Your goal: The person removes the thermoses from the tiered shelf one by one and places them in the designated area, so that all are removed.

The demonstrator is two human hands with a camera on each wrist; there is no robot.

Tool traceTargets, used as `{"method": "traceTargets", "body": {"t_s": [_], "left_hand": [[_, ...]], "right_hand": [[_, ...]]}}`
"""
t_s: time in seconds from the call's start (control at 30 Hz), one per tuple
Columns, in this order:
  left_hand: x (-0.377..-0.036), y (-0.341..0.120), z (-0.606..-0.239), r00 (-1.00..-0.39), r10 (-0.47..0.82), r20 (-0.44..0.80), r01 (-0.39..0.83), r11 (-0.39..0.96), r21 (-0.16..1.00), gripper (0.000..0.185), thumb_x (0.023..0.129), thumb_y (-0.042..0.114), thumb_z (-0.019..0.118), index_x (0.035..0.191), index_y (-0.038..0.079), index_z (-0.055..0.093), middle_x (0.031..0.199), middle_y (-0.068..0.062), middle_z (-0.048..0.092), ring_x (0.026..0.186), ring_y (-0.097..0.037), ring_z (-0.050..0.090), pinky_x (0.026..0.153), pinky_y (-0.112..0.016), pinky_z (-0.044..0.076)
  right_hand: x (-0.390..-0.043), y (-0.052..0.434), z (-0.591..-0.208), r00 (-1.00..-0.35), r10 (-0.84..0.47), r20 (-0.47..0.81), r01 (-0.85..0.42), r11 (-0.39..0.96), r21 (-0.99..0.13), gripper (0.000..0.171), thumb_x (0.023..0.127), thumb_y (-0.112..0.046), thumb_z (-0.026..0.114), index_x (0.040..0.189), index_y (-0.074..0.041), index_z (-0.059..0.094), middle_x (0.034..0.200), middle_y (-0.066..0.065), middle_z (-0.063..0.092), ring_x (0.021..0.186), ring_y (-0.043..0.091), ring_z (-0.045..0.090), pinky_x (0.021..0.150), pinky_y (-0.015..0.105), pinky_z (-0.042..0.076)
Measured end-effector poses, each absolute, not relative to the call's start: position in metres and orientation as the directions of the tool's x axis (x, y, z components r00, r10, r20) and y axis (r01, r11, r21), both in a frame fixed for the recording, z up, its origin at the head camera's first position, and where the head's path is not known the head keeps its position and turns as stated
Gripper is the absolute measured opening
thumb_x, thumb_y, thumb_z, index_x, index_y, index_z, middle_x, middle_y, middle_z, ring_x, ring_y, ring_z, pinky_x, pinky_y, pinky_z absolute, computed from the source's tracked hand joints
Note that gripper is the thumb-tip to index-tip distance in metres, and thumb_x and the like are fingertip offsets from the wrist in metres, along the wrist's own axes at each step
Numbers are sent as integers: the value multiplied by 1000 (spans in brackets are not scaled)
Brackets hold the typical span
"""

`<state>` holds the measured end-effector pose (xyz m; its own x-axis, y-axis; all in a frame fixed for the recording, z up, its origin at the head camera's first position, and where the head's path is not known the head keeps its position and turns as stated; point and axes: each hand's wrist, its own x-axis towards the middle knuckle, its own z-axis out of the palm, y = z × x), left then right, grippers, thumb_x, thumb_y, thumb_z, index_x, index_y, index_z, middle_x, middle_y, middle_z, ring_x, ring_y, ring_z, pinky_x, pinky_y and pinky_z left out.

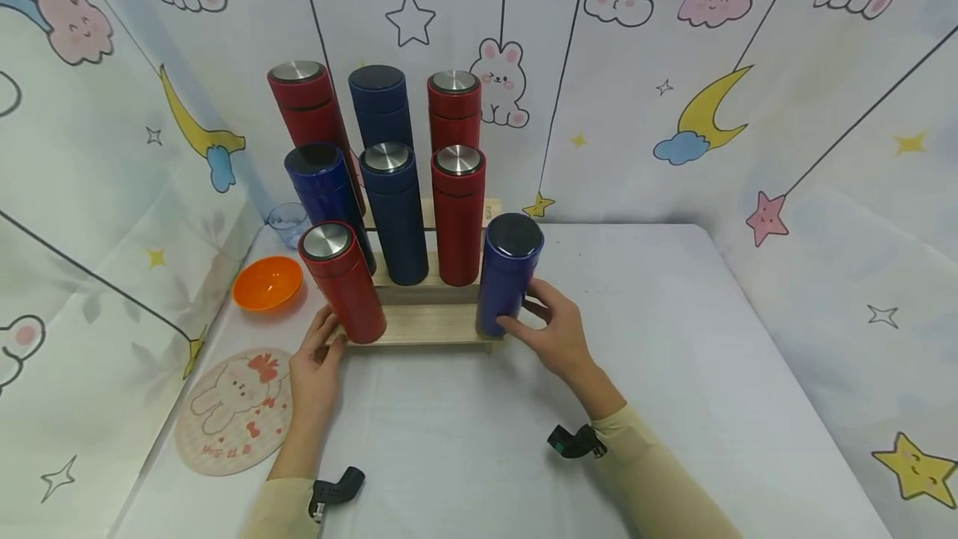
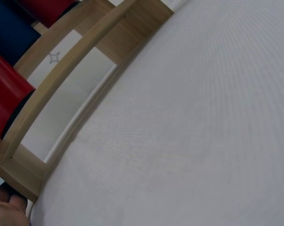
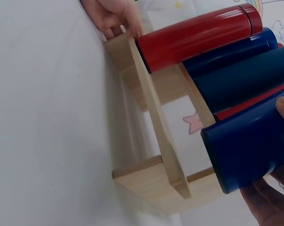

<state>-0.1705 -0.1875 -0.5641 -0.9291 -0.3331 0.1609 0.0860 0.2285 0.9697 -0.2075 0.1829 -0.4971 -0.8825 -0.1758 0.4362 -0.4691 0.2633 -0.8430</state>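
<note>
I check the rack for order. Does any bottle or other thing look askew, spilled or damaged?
Nothing is spilled or damaged. Only the front row of the wooden rack is uneven: a red bottle left, a blue bottle right, empty middle.

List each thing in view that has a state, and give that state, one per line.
Blue flask: upright on the front step, gripped by the right hand, lid on.
Red flask: upright on the front step, lid on.
Left hand: touches the wooden rack by the red flask.
Six rear flasks: upright, capped.
Orange bowl: upright, empty.
Clear cup: upright.
</note>
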Motion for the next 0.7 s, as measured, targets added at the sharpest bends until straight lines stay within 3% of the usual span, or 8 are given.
{"method": "traceTargets", "body": {"t_s": [0.1,0.27,0.7], "left_hand": [[-171,-188,-565,-927,-339,161,81,238,968,42,111,5,59,153,6,62,165,4,50,152,-18,45,110,-14,41],[-176,-194,-580,-925,-333,181,94,261,961,41,111,10,62,152,14,65,162,13,51,149,-13,47,107,-13,43],[-176,-194,-578,-922,-333,195,102,277,956,40,110,11,63,150,15,68,160,15,53,147,-13,49,102,-12,44]], "right_hand": [[-208,186,-496,-878,-175,446,-479,274,-834,66,88,-7,91,147,-3,64,144,10,68,131,29,66,104,47,56],[-209,191,-495,-881,-158,445,-473,293,-831,65,89,-8,91,148,-5,64,144,9,68,131,29,66,104,47,56],[-213,202,-496,-879,-130,458,-475,307,-825,64,89,-8,91,147,-5,64,143,10,69,129,30,67,104,47,56]]}}
